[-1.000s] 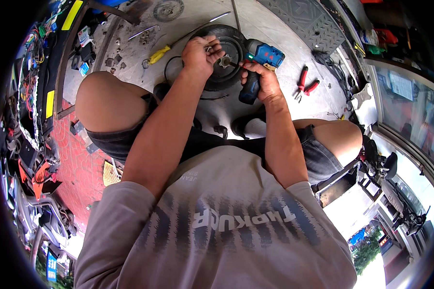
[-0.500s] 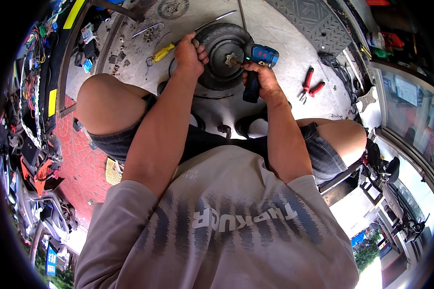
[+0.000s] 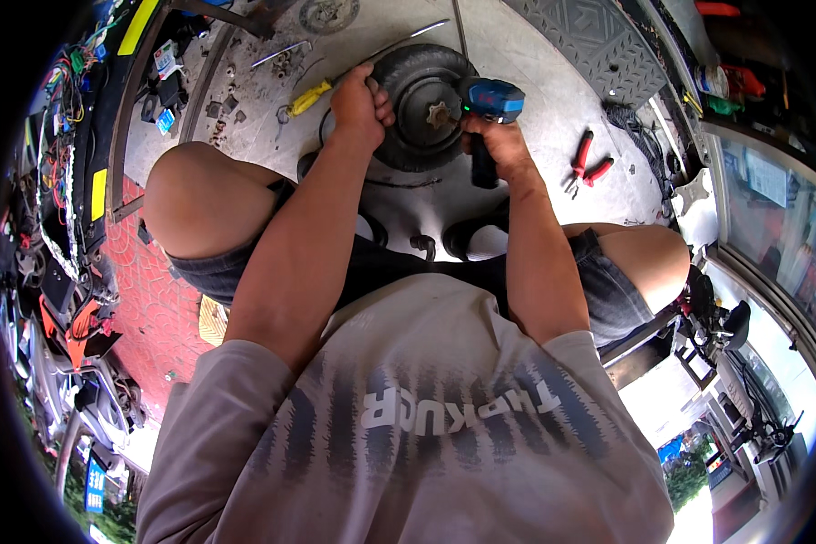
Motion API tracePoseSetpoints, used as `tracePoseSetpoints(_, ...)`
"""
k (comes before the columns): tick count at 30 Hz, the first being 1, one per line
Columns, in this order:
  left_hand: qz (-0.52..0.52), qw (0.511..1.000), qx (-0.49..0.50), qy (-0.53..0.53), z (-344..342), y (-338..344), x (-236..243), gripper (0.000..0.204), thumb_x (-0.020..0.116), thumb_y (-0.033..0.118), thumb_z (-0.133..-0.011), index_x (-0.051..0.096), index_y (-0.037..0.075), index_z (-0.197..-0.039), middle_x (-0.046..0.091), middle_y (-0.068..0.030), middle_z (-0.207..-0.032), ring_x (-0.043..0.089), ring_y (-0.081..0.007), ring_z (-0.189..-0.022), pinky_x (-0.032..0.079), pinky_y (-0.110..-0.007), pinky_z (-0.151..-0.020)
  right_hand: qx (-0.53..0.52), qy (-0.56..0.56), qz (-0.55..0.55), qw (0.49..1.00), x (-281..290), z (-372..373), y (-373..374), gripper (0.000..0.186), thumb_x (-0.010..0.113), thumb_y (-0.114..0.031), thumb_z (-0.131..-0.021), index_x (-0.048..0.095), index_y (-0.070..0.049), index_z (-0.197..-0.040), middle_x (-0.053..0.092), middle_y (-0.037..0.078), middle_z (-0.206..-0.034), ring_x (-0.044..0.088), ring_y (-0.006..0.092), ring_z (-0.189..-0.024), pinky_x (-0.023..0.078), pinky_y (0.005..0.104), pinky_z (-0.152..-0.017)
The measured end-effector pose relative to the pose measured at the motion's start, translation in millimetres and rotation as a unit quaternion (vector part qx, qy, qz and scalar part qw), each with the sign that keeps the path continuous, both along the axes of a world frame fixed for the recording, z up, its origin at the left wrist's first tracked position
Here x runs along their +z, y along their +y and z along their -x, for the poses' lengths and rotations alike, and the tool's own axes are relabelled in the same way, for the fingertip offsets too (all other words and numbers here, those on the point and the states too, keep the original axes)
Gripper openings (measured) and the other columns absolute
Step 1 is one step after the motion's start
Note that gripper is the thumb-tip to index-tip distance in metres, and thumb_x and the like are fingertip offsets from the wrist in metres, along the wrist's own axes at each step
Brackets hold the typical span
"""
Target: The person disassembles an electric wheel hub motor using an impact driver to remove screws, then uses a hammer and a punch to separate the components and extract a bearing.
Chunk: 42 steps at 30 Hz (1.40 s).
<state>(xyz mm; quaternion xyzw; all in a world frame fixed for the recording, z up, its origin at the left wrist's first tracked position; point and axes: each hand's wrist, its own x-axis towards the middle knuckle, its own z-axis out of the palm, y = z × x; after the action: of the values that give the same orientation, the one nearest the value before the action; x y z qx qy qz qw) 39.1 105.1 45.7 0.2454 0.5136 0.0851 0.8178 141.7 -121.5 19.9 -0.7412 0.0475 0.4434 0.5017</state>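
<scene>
One small black rubber-tyred wheel with a dark metal hub [image 3: 423, 109] lies flat on the pale concrete floor [image 3: 535, 63], directly ahead of the seated person's knees. Left hand [image 3: 361, 107] is closed over the wheel's left rim, fingers curled around the tyre and pressing it down. Right hand [image 3: 499, 150] is wrapped tight around the dark grip of a blue cordless power driver [image 3: 490, 113], whose nose points left at the hub centre; whether the bit is seated on a fastener cannot be told.

Judgement: for sound work the driver should sit square to the hub axis, with the left hand holding the tyre firmly so the wheel does not spin under torque, and fingers kept clear of the hub.

Just right of the wheel lie red-handled pliers [image 3: 586, 161]. To its left, a yellow-handled screwdriver [image 3: 306, 98] rests near loose small hardware. Beyond, a grey ribbed floor mat [image 3: 598, 41] lies well apart.
</scene>
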Motion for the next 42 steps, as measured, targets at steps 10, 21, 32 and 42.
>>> tracePoseSetpoints(10, -0.001, 1.0, -0.011, 0.008, -1.1, -2.9, 3.2, 0.053, 0.059, 0.038, -0.097, 0.029, 0.02, -0.057, 0.031, -0.0008, -0.054, 0.029, -0.0178, -0.044, 0.026, -0.037, -0.047, 0.148, -0.148, 0.062, 0.976, -20.2, -23.6, -7.8, 0.033, 0.08, -0.025, -0.078, 0.072, -0.001, -0.099, 0.074, 0.01, -0.08, 0.072, 0.0194, -0.07, 0.057, 0.0348, -0.07)
tracePoseSetpoints(21, -0.011, 1.0, -0.005, 0.005, -4.2, -6.2, 0.9, 0.053, 0.06, 0.039, -0.097, 0.03, 0.021, -0.057, 0.031, 0.0005, -0.053, 0.029, -0.0169, -0.043, 0.025, -0.036, -0.045, 0.121, -0.13, 0.087, 0.98, 13.1, -15.1, 3.8, 0.017, 0.076, -0.017, -0.081, 0.073, -0.003, -0.091, 0.072, 0.007, -0.073, 0.07, 0.016, -0.064, 0.056, 0.0332, -0.064)
tracePoseSetpoints(32, -0.088, 0.992, -0.084, 0.022, 3.8, -29.7, -0.4, 0.037, 0.065, 0.037, -0.097, 0.066, 0.007, -0.076, 0.043, 0.0027, -0.056, 0.037, -0.0121, -0.043, 0.03, -0.033, -0.044, -0.05, 0.072, -0.115, 0.99, 16.6, 0.5, -3.4, 0.022, 0.077, -0.008, -0.082, 0.071, -0.003, -0.102, 0.07, 0.007, -0.086, 0.067, 0.0201, -0.071, 0.056, 0.0349, -0.066)
tracePoseSetpoints(42, -0.271, 0.94, -0.196, 0.062, 5.2, -44.0, -23.0, 0.031, 0.067, 0.036, -0.094, 0.073, 0.007, -0.087, 0.058, -0.0016, -0.064, 0.052, -0.017, -0.054, 0.042, -0.036, -0.054, -0.087, 0.105, -0.167, 0.977, 24.6, 6.7, -16.0, 0.021, 0.076, -0.008, -0.083, 0.071, -0.002, -0.103, 0.072, 0.007, -0.091, 0.068, 0.0196, -0.073, 0.057, 0.0348, -0.065)
